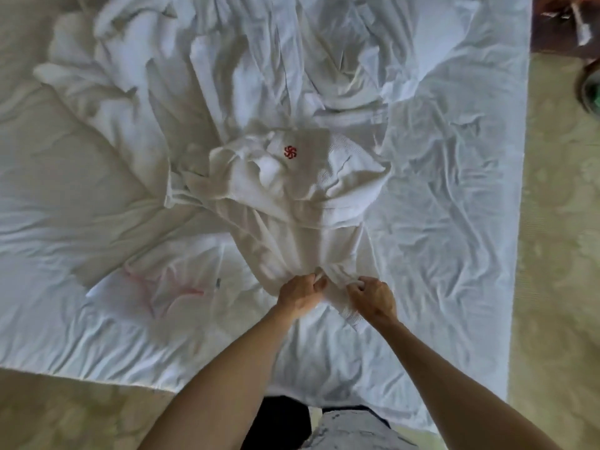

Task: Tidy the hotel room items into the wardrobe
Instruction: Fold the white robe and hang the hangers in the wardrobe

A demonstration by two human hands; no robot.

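- Your left hand (300,292) and right hand (373,295) each pinch the near hem of the white waffle-weave bathrobe with a red emblem (292,196).
- The robe lies crumpled mid-bed, toward the near edge of the rumpled white bed sheet (454,222).
- No wardrobe shows; I judge folding has barely begun, and stowing remains.

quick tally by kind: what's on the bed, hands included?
White waffle-weave robe with red pinwheel emblem: 1
Thin white bag with pink markings: 1
Crumpled white towelling bundle: 1
Hands pinching the robe's near edge: 2, left hand, right hand
Total: 5
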